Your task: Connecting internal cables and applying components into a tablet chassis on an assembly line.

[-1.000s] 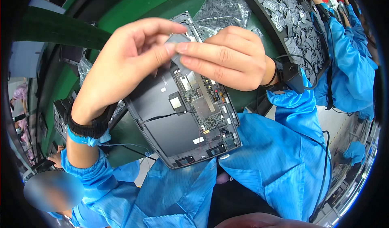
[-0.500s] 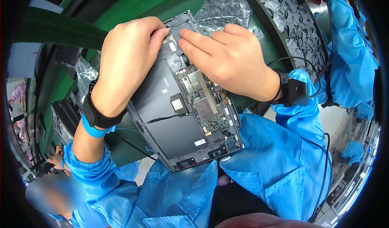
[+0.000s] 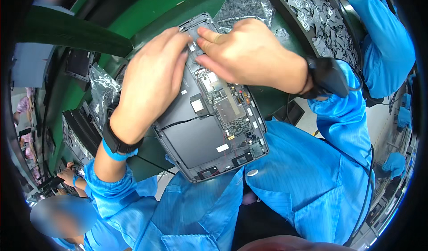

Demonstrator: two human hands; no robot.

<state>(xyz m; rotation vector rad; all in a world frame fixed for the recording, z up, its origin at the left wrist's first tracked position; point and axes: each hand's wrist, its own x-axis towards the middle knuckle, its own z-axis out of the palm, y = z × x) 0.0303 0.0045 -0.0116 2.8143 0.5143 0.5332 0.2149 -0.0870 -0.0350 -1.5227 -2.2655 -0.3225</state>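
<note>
An opened tablet-like device (image 3: pixel 196 144) lies tilted in front of me, its inner side up. Its dark casing holds a green circuit board (image 3: pixel 229 110), a black cable (image 3: pixel 187 121) and small speakers at the near edge. My left hand (image 3: pixel 154 79) is over the far left part of the casing; its fingertips are blurred and hide what they touch. My right hand (image 3: pixel 252 57) reaches over from the right with its fingers apart, index and middle fingertips against the far end. Nothing shows in its grasp. Both wrists wear black bands.
At the upper right, a dark tray (image 3: pixel 296 32) is full of small black and silver parts. A clear plastic bag (image 3: pixel 245 8) is beside it. Stacked dark panels (image 3: pixel 80 133) stand at the left. Co-workers in blue are on both sides, one sleeve (image 3: pixel 388 41) close to the tray.
My left hand has opened from a thumb-and-finger pinch and its fingers have moved across the casing's far end. My right thumb has come into view. The device appears slightly shifted.
</note>
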